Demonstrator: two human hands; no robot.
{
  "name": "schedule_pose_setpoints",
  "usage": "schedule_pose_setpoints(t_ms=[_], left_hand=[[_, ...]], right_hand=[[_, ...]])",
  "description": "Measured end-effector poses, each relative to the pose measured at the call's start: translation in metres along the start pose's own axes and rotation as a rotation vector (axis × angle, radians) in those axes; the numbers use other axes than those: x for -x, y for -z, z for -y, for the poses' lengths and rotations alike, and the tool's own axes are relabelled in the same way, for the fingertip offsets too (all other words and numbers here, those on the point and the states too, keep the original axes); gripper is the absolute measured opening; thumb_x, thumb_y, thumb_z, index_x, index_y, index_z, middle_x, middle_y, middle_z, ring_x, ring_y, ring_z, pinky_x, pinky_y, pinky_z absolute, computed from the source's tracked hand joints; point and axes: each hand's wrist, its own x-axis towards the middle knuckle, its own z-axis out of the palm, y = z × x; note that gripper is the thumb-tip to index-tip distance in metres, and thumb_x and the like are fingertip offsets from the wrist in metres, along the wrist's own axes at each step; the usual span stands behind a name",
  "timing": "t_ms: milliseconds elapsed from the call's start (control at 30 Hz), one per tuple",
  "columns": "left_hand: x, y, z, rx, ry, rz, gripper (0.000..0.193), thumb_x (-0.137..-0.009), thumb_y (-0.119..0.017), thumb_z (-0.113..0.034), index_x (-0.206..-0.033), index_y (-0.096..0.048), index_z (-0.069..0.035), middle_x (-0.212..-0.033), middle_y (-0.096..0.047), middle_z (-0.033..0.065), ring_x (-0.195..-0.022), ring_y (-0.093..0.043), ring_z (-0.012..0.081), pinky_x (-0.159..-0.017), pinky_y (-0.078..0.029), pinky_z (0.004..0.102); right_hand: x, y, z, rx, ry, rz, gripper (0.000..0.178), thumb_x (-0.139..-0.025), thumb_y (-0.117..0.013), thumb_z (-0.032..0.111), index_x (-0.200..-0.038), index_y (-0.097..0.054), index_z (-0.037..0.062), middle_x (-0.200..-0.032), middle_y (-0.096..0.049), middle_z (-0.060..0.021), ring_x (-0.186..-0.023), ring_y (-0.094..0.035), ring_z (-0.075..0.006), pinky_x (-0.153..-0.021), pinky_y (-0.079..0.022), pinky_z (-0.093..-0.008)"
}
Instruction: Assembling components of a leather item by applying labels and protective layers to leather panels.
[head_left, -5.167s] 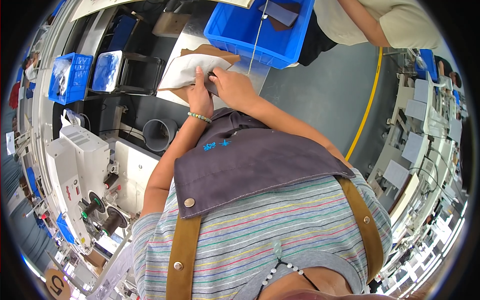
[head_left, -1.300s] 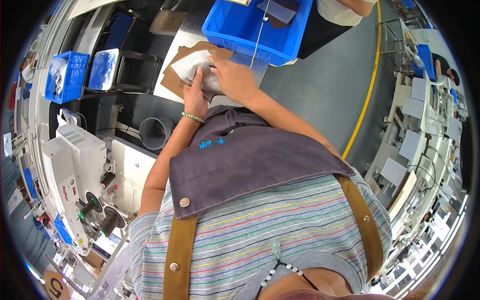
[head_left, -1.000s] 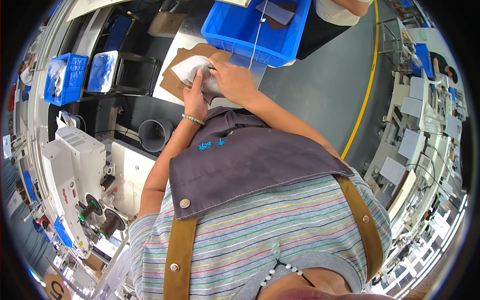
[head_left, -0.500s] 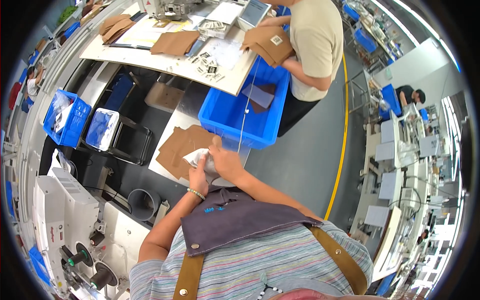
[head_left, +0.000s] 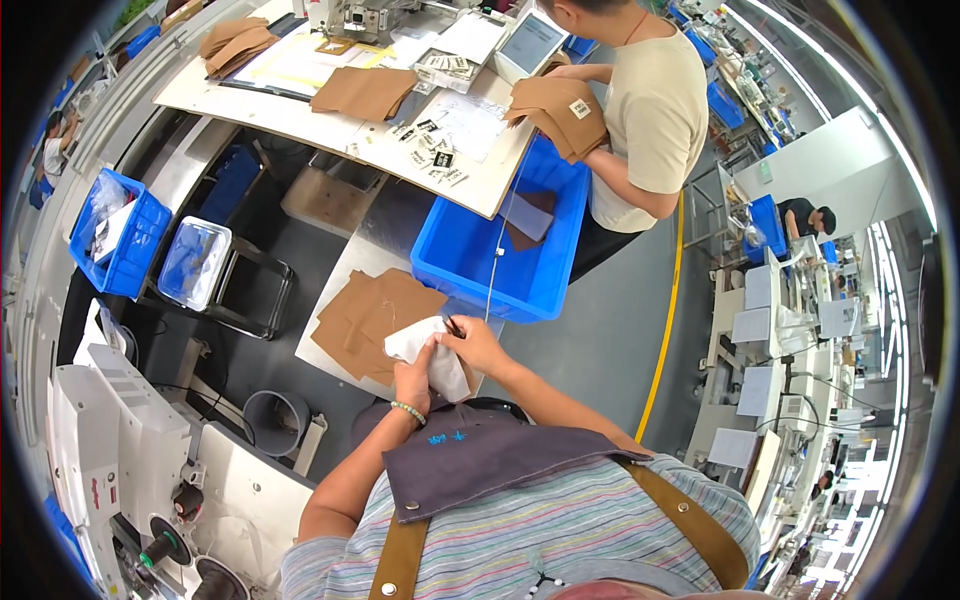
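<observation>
In front of my apron, my left hand [head_left: 411, 382] is closed on a piece of white cloth [head_left: 450, 376], its thumb on top and part of the cloth standing up past the fingers. Close beside it, my right hand [head_left: 480, 348] is closed with a small dark tool [head_left: 455, 327] poking from its fingers at the cloth's edge. The tool's kind is too small to make out. Just beyond my hands, several flat brown fabric pieces [head_left: 362, 318] lie overlapped on a low pale board.
A blue bin [head_left: 440, 272] with a few flat pieces inside stands ahead. Behind it is a white worktable [head_left: 240, 103] with brown stacks and labels. A co-worker [head_left: 655, 110] at right holds brown pieces. A white machine [head_left: 90, 430] and grey bucket [head_left: 276, 422] are at left.
My right hand has come down and to the right, and the dark tool now shows in it. More of the white cloth is visible. The view has shifted slightly.
</observation>
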Motion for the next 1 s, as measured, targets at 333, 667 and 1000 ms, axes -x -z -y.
schedule_pose_setpoints(t_ms=[333, 667, 1000], left_hand=[[-0.02, 0.002, -0.011, 0.034, 0.024, -0.111, 0.036, -0.094, -0.07, -0.015, -0.123, -0.061, 0.004, -0.115, -0.068, 0.0085, -0.101, -0.068, 0.0198, -0.085, -0.056, 0.0368], [-0.027, -0.012, -0.027, 0.003, -0.04, -0.105, 0.042, -0.092, -0.073, -0.02, -0.122, -0.06, 0.007, -0.116, -0.066, 0.0114, -0.101, -0.066, 0.0203, -0.086, -0.054, 0.0375], [-0.031, -0.022, -0.038, -0.077, -0.308, -0.088, 0.043, -0.093, -0.073, -0.017, -0.129, -0.057, 0.002, -0.126, -0.062, 0.0081, -0.111, -0.061, 0.0189, -0.094, -0.05, 0.0351]], right_hand=[[-0.023, -0.013, 0.011, -0.088, -0.071, -0.055, 0.027, -0.09, -0.074, 0.02, -0.077, -0.056, 0.0042, -0.071, -0.048, 0.0062, -0.069, -0.039, -0.0043, -0.059, -0.035, -0.026], [-0.029, 0.003, -0.019, -0.021, 0.076, -0.25, 0.017, -0.095, -0.067, 0.019, -0.096, -0.06, 0.0037, -0.08, -0.055, 0.0031, -0.068, -0.047, -0.0058, -0.063, -0.042, -0.0256], [0.006, 0.031, 0.041, 0.046, 0.149, -0.14, 0.035, -0.1, -0.06, 0.027, -0.122, -0.058, -0.0004, -0.105, -0.07, -0.0179, -0.088, -0.068, -0.0316, -0.079, -0.051, -0.0383]])
